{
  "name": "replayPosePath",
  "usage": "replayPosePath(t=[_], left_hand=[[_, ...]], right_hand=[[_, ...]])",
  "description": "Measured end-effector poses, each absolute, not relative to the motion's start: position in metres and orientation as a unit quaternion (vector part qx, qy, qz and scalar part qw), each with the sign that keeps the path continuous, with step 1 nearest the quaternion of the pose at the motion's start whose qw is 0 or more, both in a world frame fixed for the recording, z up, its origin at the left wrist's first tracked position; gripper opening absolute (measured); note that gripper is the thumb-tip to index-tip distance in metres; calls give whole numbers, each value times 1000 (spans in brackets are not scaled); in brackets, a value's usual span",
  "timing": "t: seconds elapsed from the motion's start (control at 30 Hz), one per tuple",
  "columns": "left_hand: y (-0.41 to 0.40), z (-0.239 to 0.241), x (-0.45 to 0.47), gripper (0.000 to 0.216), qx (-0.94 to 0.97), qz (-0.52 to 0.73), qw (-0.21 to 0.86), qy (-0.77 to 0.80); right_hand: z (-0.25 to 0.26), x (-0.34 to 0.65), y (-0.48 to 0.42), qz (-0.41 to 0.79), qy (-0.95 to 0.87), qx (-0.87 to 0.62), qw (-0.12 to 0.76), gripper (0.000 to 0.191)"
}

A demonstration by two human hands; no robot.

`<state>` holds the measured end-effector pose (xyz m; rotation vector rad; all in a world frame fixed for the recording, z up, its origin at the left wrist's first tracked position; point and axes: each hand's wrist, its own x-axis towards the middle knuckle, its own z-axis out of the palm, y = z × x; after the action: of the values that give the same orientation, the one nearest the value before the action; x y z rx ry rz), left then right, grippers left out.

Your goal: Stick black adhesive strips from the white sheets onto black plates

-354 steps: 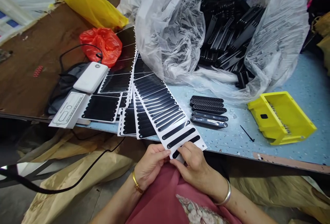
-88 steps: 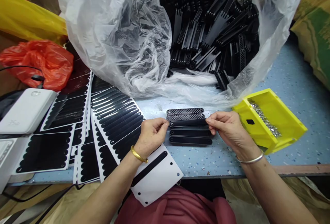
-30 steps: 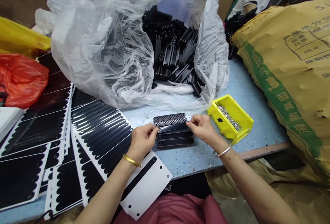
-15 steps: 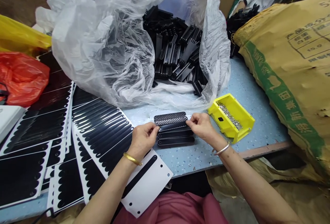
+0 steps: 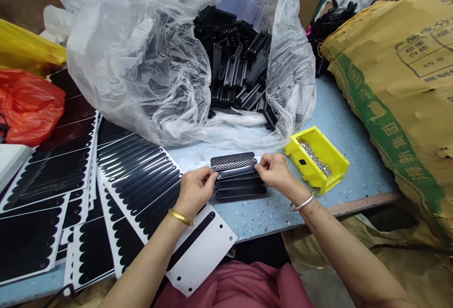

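My left hand (image 5: 197,188) and my right hand (image 5: 274,172) pinch the two ends of a thin glossy black strip (image 5: 236,172), stretched level between them. It lies over or just above a row of black plastic bars; whether it touches them I cannot tell. Behind the strip are bars with a textured, perforated-looking face (image 5: 232,158). In front of it lie smooth black bars (image 5: 241,192). Beside my left forearm is a white backing sheet (image 5: 201,253) with one black strip left on it. Fingertips partly hide the strip's ends.
A clear plastic bag (image 5: 141,76) holds many black bars (image 5: 240,67) at the back. A yellow bin (image 5: 331,149) of small metal parts stands right. Sheets of black strips (image 5: 138,171) cover the left side. A large printed sack (image 5: 399,76) is at far right.
The view has shifted slightly. Both hands keep their pinch on the black strip in nearly the same place; at the back right, a person's position has changed a little.
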<state>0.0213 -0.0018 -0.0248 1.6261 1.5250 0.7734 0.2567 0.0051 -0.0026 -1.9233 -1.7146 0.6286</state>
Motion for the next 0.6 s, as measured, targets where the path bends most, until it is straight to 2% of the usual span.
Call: replayPosePath(t=[0.6], left_hand=[[-2,-26,22,29,641,306,375,596]], right_hand=[[-6,265,1,345,-572,-684,292,22]])
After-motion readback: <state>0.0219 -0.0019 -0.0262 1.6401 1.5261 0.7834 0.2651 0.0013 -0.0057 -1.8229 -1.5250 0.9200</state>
